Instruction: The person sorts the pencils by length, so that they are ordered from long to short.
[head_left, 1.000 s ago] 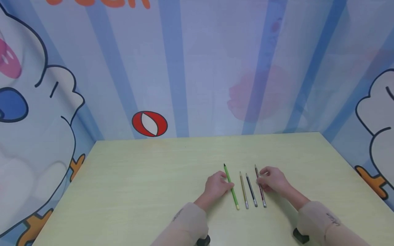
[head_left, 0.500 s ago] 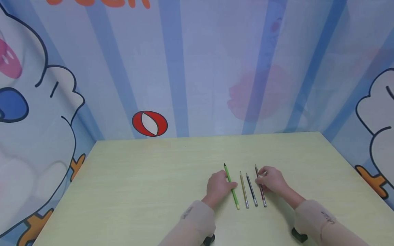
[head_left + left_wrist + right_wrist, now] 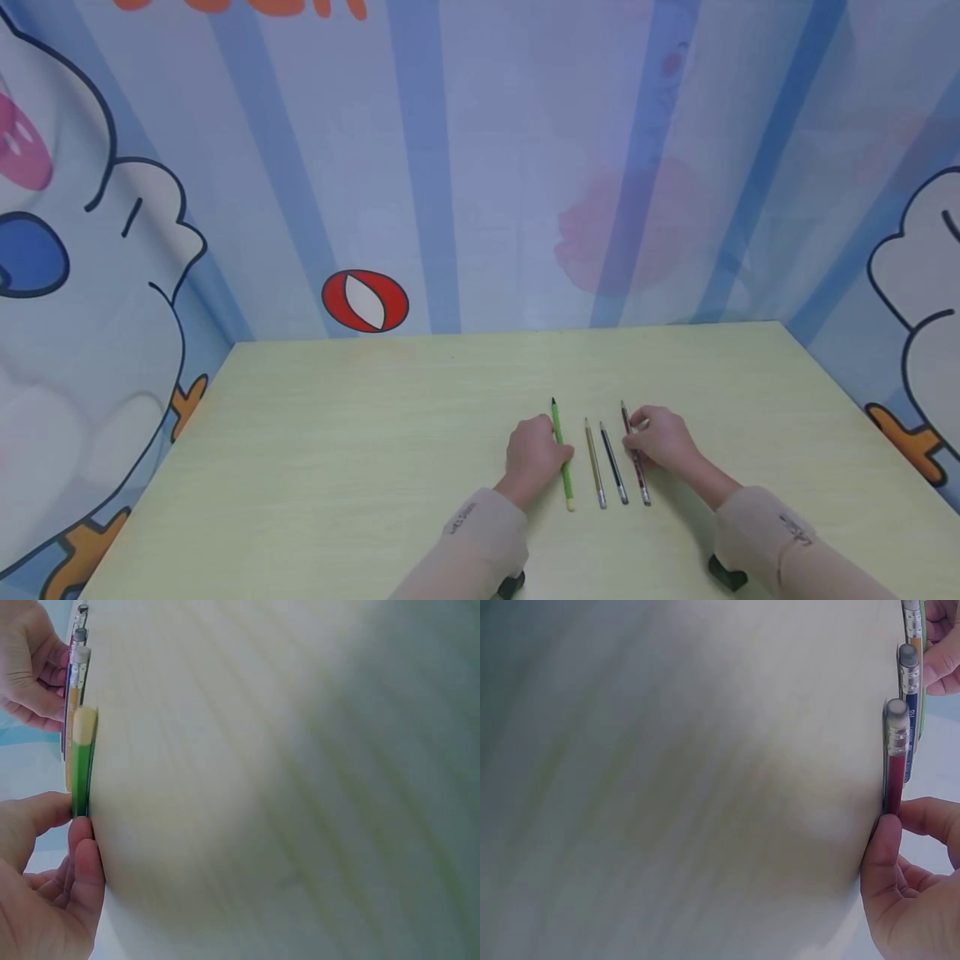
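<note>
Four-sided in no way, a short row of pencils lies on the pale table, tips pointing away from me. My left hand [image 3: 534, 457] pinches the green pencil [image 3: 567, 483] at the row's left end between thumb and fingers; its yellow end [image 3: 85, 726] shows in the left wrist view. At the right end, my right hand [image 3: 663, 437] pinches the dark red pencil [image 3: 895, 780] near its middle. Between the hands lie a yellow pencil [image 3: 594, 462] and a dark blue pencil [image 3: 612, 463], untouched and slightly apart.
The pale wooden table [image 3: 337, 450] stretches out on both sides of the pencils. Behind it rises a blue striped backdrop [image 3: 495, 167] with a printed red and white ball [image 3: 365, 301]. Printed cartoon side walls flank the table.
My left hand has shifted a little to the right. The green pencil has turned, its near end swinging left and its tip slightly right. My right hand has barely moved.
</note>
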A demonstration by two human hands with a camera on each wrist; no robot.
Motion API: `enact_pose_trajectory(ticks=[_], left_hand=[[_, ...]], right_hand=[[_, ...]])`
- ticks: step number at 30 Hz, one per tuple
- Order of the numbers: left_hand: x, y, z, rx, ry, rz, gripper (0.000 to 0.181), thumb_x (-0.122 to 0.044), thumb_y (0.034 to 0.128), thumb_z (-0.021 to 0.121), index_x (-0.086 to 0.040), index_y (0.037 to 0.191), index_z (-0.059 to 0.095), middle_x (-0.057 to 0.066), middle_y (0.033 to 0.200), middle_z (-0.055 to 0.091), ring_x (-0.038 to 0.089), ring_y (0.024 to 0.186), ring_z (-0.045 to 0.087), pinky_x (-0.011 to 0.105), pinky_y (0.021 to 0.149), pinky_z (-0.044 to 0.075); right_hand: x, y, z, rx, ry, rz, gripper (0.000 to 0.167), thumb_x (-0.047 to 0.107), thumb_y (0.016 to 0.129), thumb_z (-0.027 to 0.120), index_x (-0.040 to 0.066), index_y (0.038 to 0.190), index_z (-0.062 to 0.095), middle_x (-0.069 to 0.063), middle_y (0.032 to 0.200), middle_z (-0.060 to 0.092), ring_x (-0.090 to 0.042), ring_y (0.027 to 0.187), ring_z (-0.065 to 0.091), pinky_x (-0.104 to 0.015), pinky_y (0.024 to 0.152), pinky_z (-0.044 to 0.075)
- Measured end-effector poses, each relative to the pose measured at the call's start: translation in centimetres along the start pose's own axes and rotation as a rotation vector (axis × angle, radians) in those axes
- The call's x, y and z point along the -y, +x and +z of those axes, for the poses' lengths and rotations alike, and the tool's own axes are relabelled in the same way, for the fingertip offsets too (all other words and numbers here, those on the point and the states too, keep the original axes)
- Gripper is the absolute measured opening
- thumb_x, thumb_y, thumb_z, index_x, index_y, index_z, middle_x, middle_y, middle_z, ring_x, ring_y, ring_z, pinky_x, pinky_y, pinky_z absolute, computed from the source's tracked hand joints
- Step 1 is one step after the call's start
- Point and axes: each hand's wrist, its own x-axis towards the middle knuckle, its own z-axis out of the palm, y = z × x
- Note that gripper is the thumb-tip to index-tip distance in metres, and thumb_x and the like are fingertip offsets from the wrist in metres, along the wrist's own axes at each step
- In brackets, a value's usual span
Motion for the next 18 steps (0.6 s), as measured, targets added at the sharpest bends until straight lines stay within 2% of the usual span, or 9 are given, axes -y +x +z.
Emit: enact_pose_trajectory(ticks=[7,10,14,18], left_hand=[[0.34,0.17,0.10,-0.010,-0.031,0.025,0.028,-0.013,0.0684,0.069,-0.013,0.059,0.043,-0.003,0.052,0.035,0.010,0.045,0.033,0.020,0.041,0.026],[0.48,0.35,0.04,0.004,-0.064,0.025,0.026,-0.013,0.0689,0.069,-0.012,0.060,0.045,-0.003,0.054,0.039,0.009,0.046,0.036,0.019,0.042,0.028],[0.69,0.52,-0.24,0.037,-0.105,0.024,0.014,-0.014,0.0698,0.069,-0.008,0.069,0.057,-0.001,0.059,0.051,0.010,0.050,0.043,0.019,0.046,0.035],[0.96,0.68,-0.37,0.066,-0.122,0.023,0.016,-0.016,0.0713,0.068,-0.005,0.081,0.063,0.000,0.065,0.056,0.010,0.053,0.048,0.018,0.049,0.038]], right_hand=[[0.08,0.00,0.05,0.000,0.006,0.009,0.032,0.002,0.073,0.060,-0.008,0.102,0.053,-0.011,0.073,0.060,-0.013,0.057,0.055,-0.024,0.049,0.047],[0.08,0.01,0.06,0.000,0.010,0.014,0.032,0.002,0.073,0.060,-0.008,0.103,0.053,-0.011,0.073,0.060,-0.013,0.057,0.055,-0.024,0.049,0.047],[0.04,0.04,0.02,0.001,0.019,0.019,0.032,0.002,0.074,0.059,-0.008,0.103,0.053,-0.011,0.072,0.061,-0.013,0.057,0.055,-0.024,0.049,0.047],[-0.02,0.05,-0.06,0.005,0.040,0.016,0.029,0.002,0.074,0.057,-0.008,0.101,0.053,-0.010,0.071,0.061,-0.013,0.057,0.055,-0.025,0.050,0.047]])
